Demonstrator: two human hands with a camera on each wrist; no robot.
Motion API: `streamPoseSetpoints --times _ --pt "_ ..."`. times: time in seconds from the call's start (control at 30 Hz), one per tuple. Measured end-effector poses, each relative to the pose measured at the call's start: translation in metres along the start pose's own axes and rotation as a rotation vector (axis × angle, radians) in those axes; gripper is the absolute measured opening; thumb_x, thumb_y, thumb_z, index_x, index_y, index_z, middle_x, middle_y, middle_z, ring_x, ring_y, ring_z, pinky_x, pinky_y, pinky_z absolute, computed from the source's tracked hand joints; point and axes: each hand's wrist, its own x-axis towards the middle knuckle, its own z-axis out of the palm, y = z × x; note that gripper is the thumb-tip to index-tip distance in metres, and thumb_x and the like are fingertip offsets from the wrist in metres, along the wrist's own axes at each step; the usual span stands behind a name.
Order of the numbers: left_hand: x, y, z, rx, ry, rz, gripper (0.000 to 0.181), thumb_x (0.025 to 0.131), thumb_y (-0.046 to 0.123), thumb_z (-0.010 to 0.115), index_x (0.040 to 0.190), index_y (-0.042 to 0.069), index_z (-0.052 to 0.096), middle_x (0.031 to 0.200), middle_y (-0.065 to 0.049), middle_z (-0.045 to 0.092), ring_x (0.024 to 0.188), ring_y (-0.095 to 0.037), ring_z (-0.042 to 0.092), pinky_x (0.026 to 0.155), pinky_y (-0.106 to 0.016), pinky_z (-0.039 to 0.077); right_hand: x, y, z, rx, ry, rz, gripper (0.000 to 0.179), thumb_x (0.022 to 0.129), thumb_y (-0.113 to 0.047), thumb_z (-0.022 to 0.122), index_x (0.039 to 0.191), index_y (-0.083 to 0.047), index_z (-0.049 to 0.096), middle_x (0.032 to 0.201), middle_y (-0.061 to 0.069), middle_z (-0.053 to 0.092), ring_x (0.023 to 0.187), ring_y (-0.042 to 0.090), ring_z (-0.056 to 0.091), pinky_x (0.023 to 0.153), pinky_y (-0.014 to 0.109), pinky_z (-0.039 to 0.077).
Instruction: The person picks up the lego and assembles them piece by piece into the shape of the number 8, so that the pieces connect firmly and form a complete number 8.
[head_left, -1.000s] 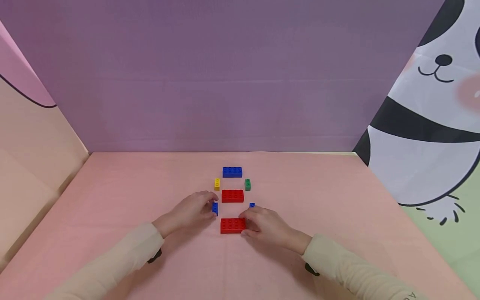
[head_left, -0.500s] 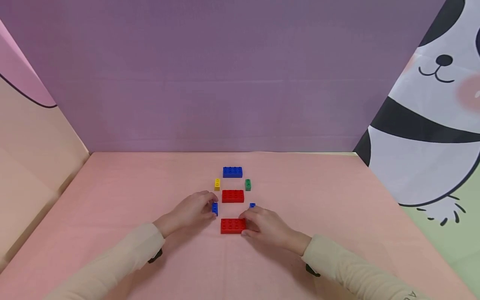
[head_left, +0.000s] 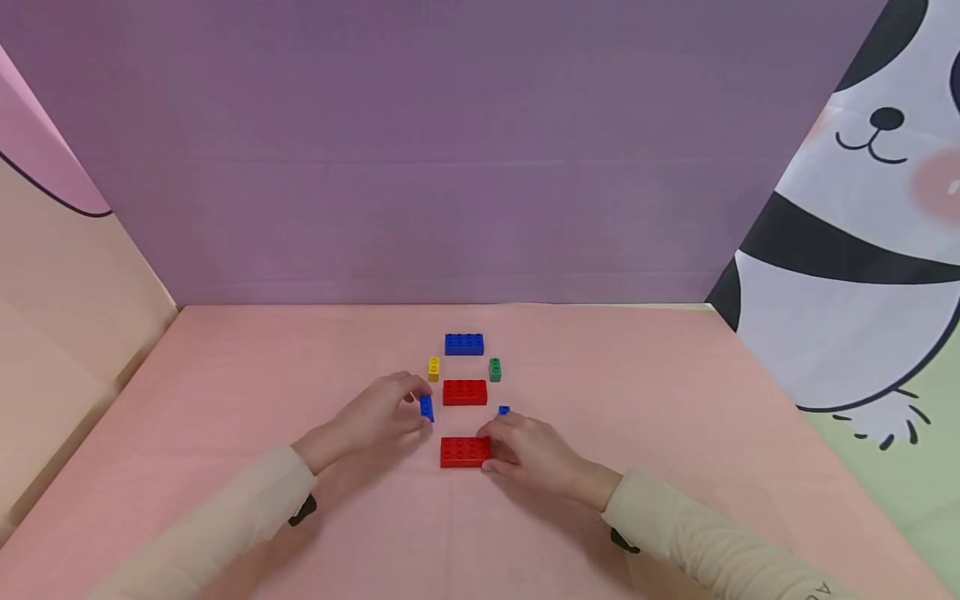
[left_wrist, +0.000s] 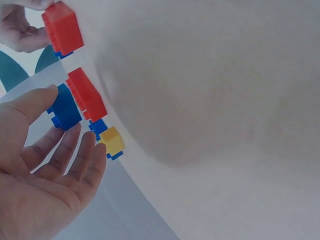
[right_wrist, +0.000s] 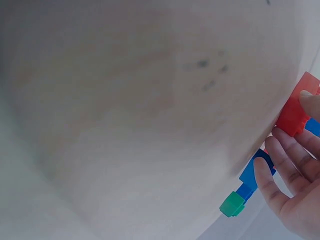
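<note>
My left hand [head_left: 378,412] pinches a small blue brick [head_left: 427,408] between thumb and finger. In the left wrist view this blue brick [left_wrist: 66,107] is tilted and its studs face the palm side. My right hand [head_left: 532,450] holds the right end of the nearest red brick [head_left: 463,452], thumb on the near side and fingers on the far side. The right wrist view shows the thumb against that red brick [right_wrist: 295,111]. Just beyond the right fingers lies another small blue brick [head_left: 504,410], partly hidden by them.
Beyond the hands, a second red brick [head_left: 465,392] lies mid-column on the pink table [head_left: 300,350]. Farther back are a small yellow brick [head_left: 433,369], a small green brick [head_left: 495,370] and a long blue brick [head_left: 464,344]. A purple backdrop [head_left: 450,167] rises at the table's far edge.
My left hand has shifted slightly away and to the left, with the small blue brick now tilted in its fingers. The right hand and the red brick have stayed in place.
</note>
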Motion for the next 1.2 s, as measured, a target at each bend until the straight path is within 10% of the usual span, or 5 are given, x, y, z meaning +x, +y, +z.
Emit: streamPoseSetpoints --times 0.47,1.2 --pt "-0.013 0.014 -0.013 -0.039 -0.007 0.033 0.037 0.076 0.018 0.073 0.11 0.012 0.06 0.101 0.003 0.06 0.1 -0.019 0.056 0.084 -0.032 0.051 0.0 0.0 -0.001 0.009 0.012 -0.02 0.037 0.078 -0.028 0.071 0.112 -0.015 0.061 0.101 -0.003 0.063 0.09 0.008 0.055 0.081 0.026 0.051" --pt "-0.024 0.021 0.007 -0.062 -0.121 0.13 0.039 0.077 0.023 0.073 0.112 0.012 0.059 0.102 0.005 0.059 0.098 -0.015 0.054 0.083 -0.03 0.05 0.0 0.001 0.001 0.005 0.024 -0.013 0.038 0.077 -0.029 0.072 0.111 -0.017 0.061 0.101 -0.004 0.062 0.091 0.008 0.055 0.08 0.025 0.051"
